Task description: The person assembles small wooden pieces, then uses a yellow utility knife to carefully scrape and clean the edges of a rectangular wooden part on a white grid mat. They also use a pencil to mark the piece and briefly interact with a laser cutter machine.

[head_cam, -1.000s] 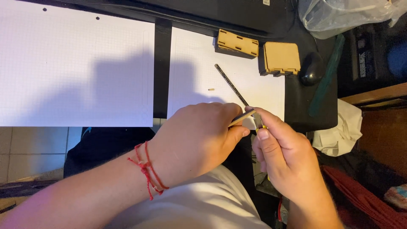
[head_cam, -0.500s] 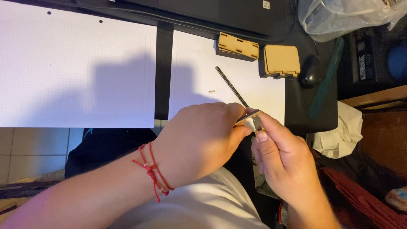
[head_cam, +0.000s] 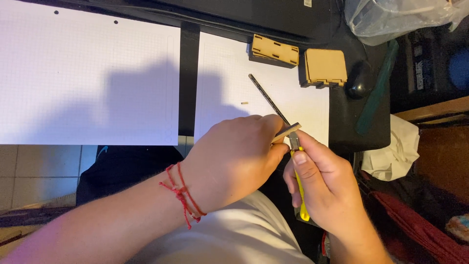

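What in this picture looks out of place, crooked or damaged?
Little stands out. A tiny wooden sliver lies loose on the right graph paper sheet, apart from the two wooden boxes. A crumpled white paper sits off the desk's right edge. The left hand and right hand look normal.

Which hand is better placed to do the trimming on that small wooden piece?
Probably right: the right hand already grips the yellow utility knife, blade at the small wooden piece pinched by the left hand.
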